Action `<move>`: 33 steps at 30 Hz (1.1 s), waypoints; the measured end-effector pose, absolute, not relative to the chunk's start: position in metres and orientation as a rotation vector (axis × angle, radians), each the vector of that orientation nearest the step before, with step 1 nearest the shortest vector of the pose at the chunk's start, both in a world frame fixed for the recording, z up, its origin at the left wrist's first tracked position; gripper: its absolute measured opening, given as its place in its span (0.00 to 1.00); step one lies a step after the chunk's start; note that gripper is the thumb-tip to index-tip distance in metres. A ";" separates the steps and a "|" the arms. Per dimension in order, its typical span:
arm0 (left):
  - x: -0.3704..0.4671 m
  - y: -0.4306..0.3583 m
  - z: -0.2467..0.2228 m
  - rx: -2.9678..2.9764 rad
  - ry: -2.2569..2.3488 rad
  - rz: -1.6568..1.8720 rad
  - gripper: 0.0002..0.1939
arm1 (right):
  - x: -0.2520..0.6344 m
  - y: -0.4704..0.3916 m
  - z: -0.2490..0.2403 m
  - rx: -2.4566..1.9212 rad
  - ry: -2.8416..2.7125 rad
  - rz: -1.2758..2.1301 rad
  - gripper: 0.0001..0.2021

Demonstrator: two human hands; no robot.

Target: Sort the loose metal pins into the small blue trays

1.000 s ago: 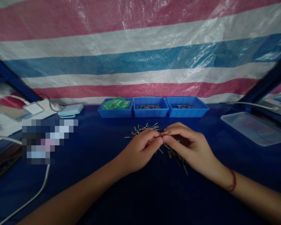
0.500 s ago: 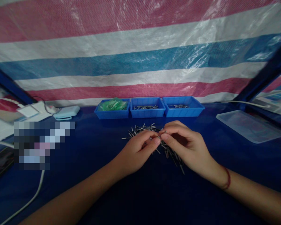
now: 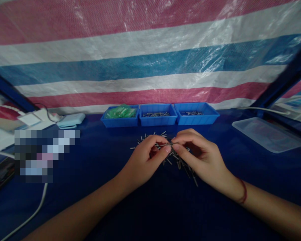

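Observation:
A loose pile of thin metal rivets (image 3: 179, 162) lies on the dark blue table, partly hidden by both hands. Over its left part, my left hand (image 3: 146, 157) pinches a thin metal rivet (image 3: 165, 144) between thumb and index finger. My right hand (image 3: 203, 155) meets it fingertip to fingertip, its thumb and index finger also closed on thin metal. Whether both hold the same piece cannot be made out. Behind the pile stand three blue bins: the left bin (image 3: 120, 123) holds green plastic packets, while the middle bin (image 3: 158, 122) and right bin (image 3: 197, 119) hold metal rivets.
A translucent plastic lid (image 3: 268, 135) lies at the right. At the left are a light blue case (image 3: 71, 119), a white cable (image 3: 41, 204), a dark phone-like object (image 3: 1, 174) and a blurred-out patch. A striped sheet (image 3: 140, 67) hangs behind the bins.
The left fingers have shifted slightly, and more of the thin metal piece shows between the fingertips. The right hand has barely moved.

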State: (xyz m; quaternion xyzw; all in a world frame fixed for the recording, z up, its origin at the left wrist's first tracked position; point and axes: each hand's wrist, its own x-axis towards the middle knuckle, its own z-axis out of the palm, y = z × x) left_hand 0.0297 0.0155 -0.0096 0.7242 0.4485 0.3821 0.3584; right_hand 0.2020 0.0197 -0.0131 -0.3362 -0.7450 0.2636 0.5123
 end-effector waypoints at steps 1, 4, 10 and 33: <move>0.029 0.015 -0.009 1.867 1.175 0.995 0.06 | 0.202 0.019 -0.014 -0.813 -1.793 0.634 0.04; 0.028 0.014 -0.008 1.864 1.214 1.021 0.06 | 0.203 0.020 -0.016 -0.829 -1.798 0.632 0.04; 0.030 0.012 -0.006 1.917 1.218 1.101 0.05 | 0.202 0.024 -0.020 -0.860 -1.810 0.641 0.04; 0.004 0.038 -0.002 2.172 1.465 0.967 0.11 | 0.279 0.113 -0.024 -1.270 -1.880 -0.448 0.10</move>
